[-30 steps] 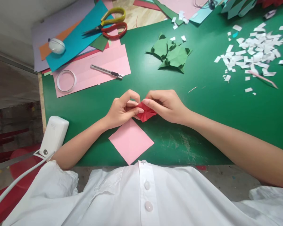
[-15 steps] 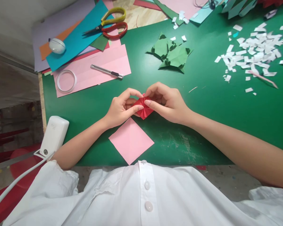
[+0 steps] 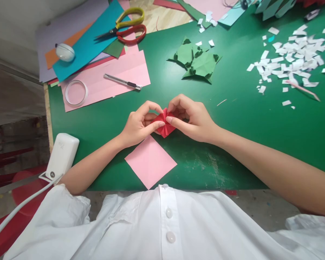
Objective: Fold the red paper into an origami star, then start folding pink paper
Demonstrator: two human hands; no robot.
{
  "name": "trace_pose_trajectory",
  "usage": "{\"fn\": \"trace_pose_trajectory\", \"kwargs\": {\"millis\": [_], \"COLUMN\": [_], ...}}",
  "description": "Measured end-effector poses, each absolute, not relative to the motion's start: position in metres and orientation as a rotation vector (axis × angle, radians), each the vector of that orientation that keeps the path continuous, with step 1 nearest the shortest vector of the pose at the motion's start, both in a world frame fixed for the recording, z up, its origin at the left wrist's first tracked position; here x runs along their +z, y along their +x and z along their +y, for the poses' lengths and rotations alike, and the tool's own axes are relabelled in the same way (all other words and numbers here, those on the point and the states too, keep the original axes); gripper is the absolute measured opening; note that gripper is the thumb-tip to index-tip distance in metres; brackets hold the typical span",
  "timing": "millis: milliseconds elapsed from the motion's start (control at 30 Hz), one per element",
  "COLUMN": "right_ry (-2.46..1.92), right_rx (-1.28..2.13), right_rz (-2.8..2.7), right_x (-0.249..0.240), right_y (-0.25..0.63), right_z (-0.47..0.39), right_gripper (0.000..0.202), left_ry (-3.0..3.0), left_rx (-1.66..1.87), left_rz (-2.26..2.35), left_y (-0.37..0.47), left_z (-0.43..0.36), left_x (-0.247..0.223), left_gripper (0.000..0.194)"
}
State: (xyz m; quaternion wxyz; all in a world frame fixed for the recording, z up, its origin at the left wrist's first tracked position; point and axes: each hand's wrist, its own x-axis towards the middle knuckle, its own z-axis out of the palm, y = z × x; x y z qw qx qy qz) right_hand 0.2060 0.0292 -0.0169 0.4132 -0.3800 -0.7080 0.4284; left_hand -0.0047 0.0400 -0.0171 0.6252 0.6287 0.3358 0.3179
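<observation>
Between my two hands is a folded red paper (image 3: 165,129), with creases fanning out from its middle. My left hand (image 3: 138,124) pinches its left side, thumb on top. From the right, my right hand (image 3: 193,117) grips it, the thumb pressing near the centre and the fingers curled behind the upper edge. Fingers cover parts of both sides of the paper. Just below my left hand a pink paper square (image 3: 151,162) lies flat, one corner pointing toward me. Beyond the hands sit folded green paper pieces (image 3: 203,64).
Pink paper (image 3: 127,68) at the left bears a utility knife (image 3: 121,82) and a tape roll (image 3: 76,93). Scissors (image 3: 124,30) and a white mouse-shaped object (image 3: 65,52) rest on coloured sheets. White paper scraps (image 3: 295,57) lie right. A white power bank (image 3: 62,155) stands by my left forearm.
Both hands keep their hold on the red paper. The fingers at its upper edge have shifted very slightly, showing a bit more of the top; everything else stays in place.
</observation>
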Motion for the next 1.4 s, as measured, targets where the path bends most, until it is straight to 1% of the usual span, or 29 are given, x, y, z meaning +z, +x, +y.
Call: {"fn": "trace_pose_trajectory", "kwargs": {"millis": [233, 500, 667, 933, 1033, 1133, 1200, 1400], "right_ry": [-0.964, -0.963, -0.973, -1.050, -1.082, -1.102, -1.107, -1.044], "right_rx": [1.085, 1.082, 1.047, 0.938, 0.875, 0.797, 0.788, 0.811], "right_rz": [-1.790, -1.806, -1.824, -1.835, -1.848, -1.842, -1.818, -1.774], "right_x": [-0.0172, -0.0158, -0.0152, -0.0154, -0.0136, -0.0117, -0.0112, -0.0131], "right_y": [0.2060, 0.2062, 0.2055, 0.2001, 0.2001, 0.2006, 0.2009, 0.2023], "right_z": [0.0287, 0.0299, 0.0294, 0.0270, 0.0259, 0.0245, 0.0238, 0.0257], "right_gripper": [0.009, 0.009, 0.007, 0.012, 0.010, 0.010, 0.010, 0.007], "left_ry": [1.459, 1.583, 1.677, 1.723, 1.731, 1.719, 1.706, 1.611], "left_rx": [0.714, 0.770, 0.800, 0.801, 0.822, 0.825, 0.815, 0.833], "left_rz": [0.781, 0.761, 0.761, 0.780, 0.770, 0.803, 0.837, 0.838], "left_y": [-0.0047, -0.0052, -0.0046, -0.0038, -0.0035, -0.0036, -0.0035, -0.0019], "left_z": [0.0398, 0.0414, 0.0420, 0.0415, 0.0412, 0.0415, 0.0418, 0.0405], "left_x": [-0.0181, -0.0190, -0.0210, -0.0210, -0.0207, -0.0207, -0.0208, -0.0224], "left_gripper": [0.031, 0.023, 0.021, 0.027, 0.025, 0.029, 0.032, 0.033]}}
